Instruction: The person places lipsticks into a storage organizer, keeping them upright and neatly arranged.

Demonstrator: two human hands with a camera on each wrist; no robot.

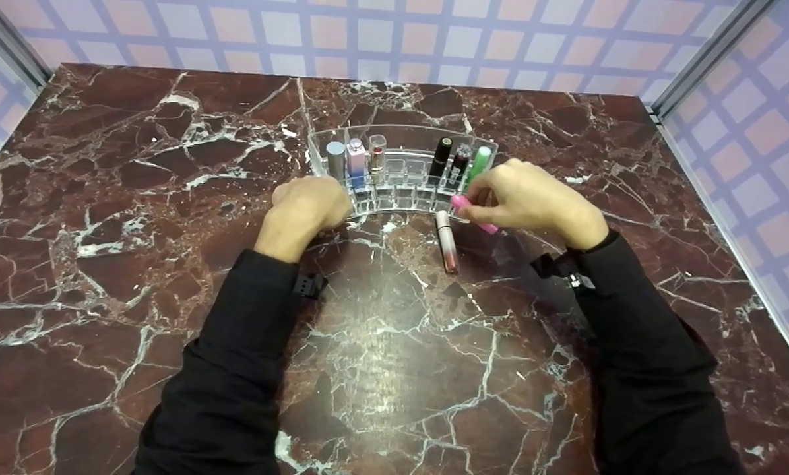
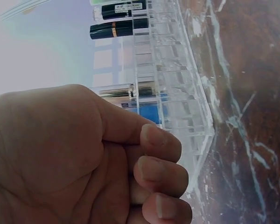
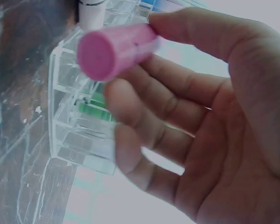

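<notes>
My right hand (image 1: 533, 198) pinches a pink lipstick tube (image 3: 116, 49) between thumb and fingers. It is tilted, in front of the right end of a clear curved lipstick stand (image 1: 394, 201). My left hand (image 1: 309, 204) lies at the stand's left front corner with fingers curled, and in the left wrist view nothing shows inside them. Whether it touches the stand cannot be told. Upright in the stand's back row are a grey tube (image 1: 336, 160), a pink-and-blue tube (image 1: 356, 161), a clear-capped lipstick (image 1: 377, 158), a black tube (image 1: 441, 158), a dark lip gloss (image 1: 459, 163) and a green tube (image 1: 480, 161).
A lip gloss tube (image 1: 446, 244), pale at one end and reddish at the other, lies on the marbled table (image 1: 381, 369) just before the stand. Checked panels (image 1: 375, 39) enclose the table at the back and sides.
</notes>
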